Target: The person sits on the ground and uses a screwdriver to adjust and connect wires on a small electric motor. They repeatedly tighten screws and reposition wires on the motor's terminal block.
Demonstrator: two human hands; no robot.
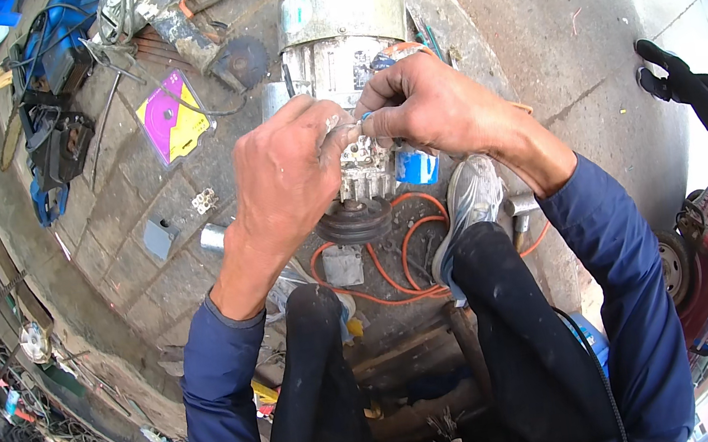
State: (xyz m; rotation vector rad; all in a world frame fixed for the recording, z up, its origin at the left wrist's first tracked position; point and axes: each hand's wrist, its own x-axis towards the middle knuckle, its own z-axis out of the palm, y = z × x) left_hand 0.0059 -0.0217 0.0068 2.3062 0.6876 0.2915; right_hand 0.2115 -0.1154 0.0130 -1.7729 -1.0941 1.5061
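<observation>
On my remote feed: right hand pinching a small bluish bit; I can't tell whether the curled left hand grips it too. Both meet over the grey motor, lying on paving, pulley toward the shoes.

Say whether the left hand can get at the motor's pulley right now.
Probably yes: the pulley lies close to the left hand, its near edge in plain view, though that hand is busy beside the right hand over the motor.
</observation>
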